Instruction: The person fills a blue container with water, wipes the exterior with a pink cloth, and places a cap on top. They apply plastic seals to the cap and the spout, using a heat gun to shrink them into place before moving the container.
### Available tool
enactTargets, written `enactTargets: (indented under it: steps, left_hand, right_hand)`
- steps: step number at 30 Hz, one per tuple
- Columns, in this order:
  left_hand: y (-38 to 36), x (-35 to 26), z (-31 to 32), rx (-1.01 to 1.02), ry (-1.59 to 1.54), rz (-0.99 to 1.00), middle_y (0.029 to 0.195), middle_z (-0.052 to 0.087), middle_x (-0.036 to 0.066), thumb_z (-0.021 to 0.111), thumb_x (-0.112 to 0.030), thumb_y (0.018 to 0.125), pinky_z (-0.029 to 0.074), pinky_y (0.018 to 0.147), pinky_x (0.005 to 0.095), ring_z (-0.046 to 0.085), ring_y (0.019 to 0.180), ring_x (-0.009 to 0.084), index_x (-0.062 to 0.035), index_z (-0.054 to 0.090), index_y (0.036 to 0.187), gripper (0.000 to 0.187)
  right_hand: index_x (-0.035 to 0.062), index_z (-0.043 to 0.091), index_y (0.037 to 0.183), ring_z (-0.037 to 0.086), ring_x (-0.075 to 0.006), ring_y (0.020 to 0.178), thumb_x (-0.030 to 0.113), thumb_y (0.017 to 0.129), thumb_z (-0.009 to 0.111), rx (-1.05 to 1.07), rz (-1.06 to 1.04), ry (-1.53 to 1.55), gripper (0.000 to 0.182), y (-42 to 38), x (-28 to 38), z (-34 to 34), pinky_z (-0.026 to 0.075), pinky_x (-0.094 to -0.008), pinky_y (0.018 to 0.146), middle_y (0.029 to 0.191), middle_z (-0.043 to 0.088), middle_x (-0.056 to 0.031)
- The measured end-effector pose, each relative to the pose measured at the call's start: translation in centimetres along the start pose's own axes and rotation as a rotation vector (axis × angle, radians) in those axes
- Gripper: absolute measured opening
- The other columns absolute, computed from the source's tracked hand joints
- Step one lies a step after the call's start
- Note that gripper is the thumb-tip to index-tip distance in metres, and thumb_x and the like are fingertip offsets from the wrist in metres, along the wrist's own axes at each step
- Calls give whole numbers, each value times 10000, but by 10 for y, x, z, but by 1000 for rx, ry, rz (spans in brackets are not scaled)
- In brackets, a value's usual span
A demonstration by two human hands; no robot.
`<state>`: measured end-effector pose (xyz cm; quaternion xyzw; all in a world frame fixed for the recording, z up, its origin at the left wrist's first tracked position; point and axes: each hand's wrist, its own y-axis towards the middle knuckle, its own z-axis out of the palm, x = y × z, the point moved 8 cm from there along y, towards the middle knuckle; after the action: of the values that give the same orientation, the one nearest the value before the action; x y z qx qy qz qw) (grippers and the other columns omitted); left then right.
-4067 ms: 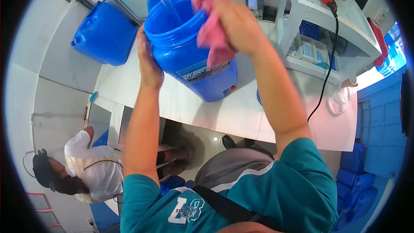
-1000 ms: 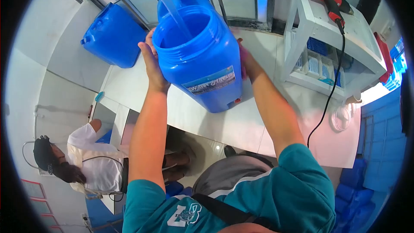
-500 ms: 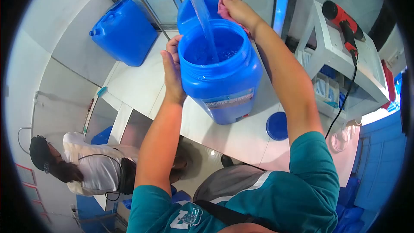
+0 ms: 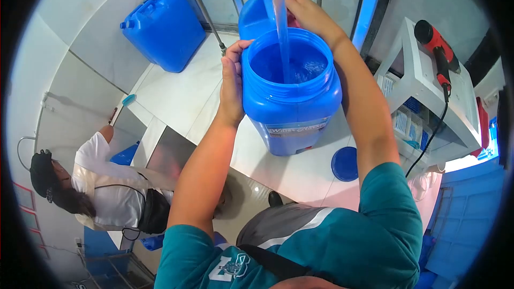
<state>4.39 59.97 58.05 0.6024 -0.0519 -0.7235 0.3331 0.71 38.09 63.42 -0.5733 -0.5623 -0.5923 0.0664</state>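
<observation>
A large blue wide-mouthed water jug [image 4: 292, 109] with a label on its front stands upright on the white tiled counter. A stream of water [image 4: 279, 16] falls into its open mouth, and water shows inside. My left hand [image 4: 233, 80] is held against the jug's left side, fingers curled near the rim. Behind the mouth, my right hand [image 4: 310, 15] grips a pink cloth [image 4: 293, 20], partly hidden by the fingers. Close to that cloth is another blue container [image 4: 256, 17] with a handle. A round blue lid [image 4: 344, 164] lies on the counter at the right.
Another blue jug [image 4: 166, 29] sits at the back left, near a metal pipe [image 4: 206, 10]. At right, a white shelf unit [image 4: 458, 104] holds a red and black heat gun [image 4: 438, 45] with a cord. A co-worker [image 4: 110, 187] stands at the left with an arm raised.
The view has shifted, so the jug appears farther right. My right hand and the cloth have moved behind the jug's mouth. Water still pours in. The co-worker's arm has risen.
</observation>
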Motion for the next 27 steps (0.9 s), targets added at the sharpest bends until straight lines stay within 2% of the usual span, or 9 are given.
enactTargets:
  steps: [7, 9, 12, 16, 19, 21, 22, 26, 27]
  left_hand:
    - [-3, -5, 3, -38, -40, 25, 1289, 553, 96, 313, -650, 1017, 422, 1067, 330, 530, 1220, 181, -66, 434, 1351, 684]
    - [-1, -3, 2, -54, -60, 27, 1289, 555, 97, 312, -648, 1019, 427, 1063, 327, 533, 1218, 181, -63, 436, 1352, 685]
    - [0, -2, -2, -27, -50, 34, 1305, 553, 102, 304, -648, 1021, 431, 1054, 323, 531, 1222, 178, -52, 431, 1366, 700]
    - [-2, -10, -9, -10, 36, 27, 1336, 559, 106, 236, -669, 1019, 362, 1105, 336, 512, 1256, 198, -28, 448, 1373, 762]
    - [-12, -49, -23, 83, 217, 32, 1370, 557, 129, 128, -651, 1030, 190, 1200, 389, 468, 1315, 250, -8, 545, 1317, 818]
    - [-49, -91, -43, -143, 477, 300, 1303, 574, 145, 209, -430, 1090, 233, 1192, 411, 489, 1289, 253, 3, 541, 1272, 575]
    - [-74, -100, -47, -237, 486, 360, 1343, 574, 164, 437, -490, 1010, 277, 1166, 481, 466, 1337, 266, -16, 535, 1283, 556]
    - [-125, -100, 28, -108, 175, 247, 1602, 239, 176, 292, -706, 982, 258, 1182, 462, 326, 1446, 296, -37, 126, 1575, 910]
    - [-125, -96, 32, -110, 170, 251, 1602, 239, 176, 292, -706, 982, 258, 1182, 462, 326, 1446, 296, -37, 126, 1575, 910]
  right_hand:
    - [85, 439, 1489, 652, -149, 1072, 419, 1056, 429, -178, 660, 830, 546, -179, -75, 12, 550, -308, 894, 1294, 637, -95]
    - [54, 459, 1462, 684, -196, 993, 416, 1064, 407, -526, 650, 864, 540, -241, -12, 35, 566, -312, 861, 1191, 681, -135]
    - [70, 475, 1447, 634, -281, 1144, 393, 1069, 402, -632, 234, 753, 503, -280, 19, 68, 526, -416, 962, 1275, 636, -178]
    - [41, 621, 1287, 379, -309, 1438, 344, 968, 532, -587, -297, -1060, 449, -275, 115, 121, 281, -565, 1163, 1507, 421, -231]
    - [27, 642, 1216, 365, -334, 1451, 274, 897, 563, -374, -582, -1252, 411, -243, 142, 144, 186, -547, 1209, 1471, 455, -256]
    - [26, 628, 1217, 393, -337, 1432, 255, 889, 558, -291, -585, -1242, 407, -215, 170, 153, 183, -531, 1214, 1470, 464, -248]
    - [26, 614, 1219, 422, -339, 1413, 237, 880, 554, -213, -575, -1234, 404, -200, 181, 162, 179, -514, 1219, 1468, 472, -240]
    - [94, 604, 1270, 397, -320, 1428, 118, 912, 539, -152, -404, -1110, 365, -165, 203, 176, 238, -485, 1199, 1494, 466, -211]
    - [91, 570, 1290, 453, -323, 1381, 94, 904, 547, -124, -362, -567, 386, -164, 206, 167, 280, -469, 1180, 1457, 503, -213]
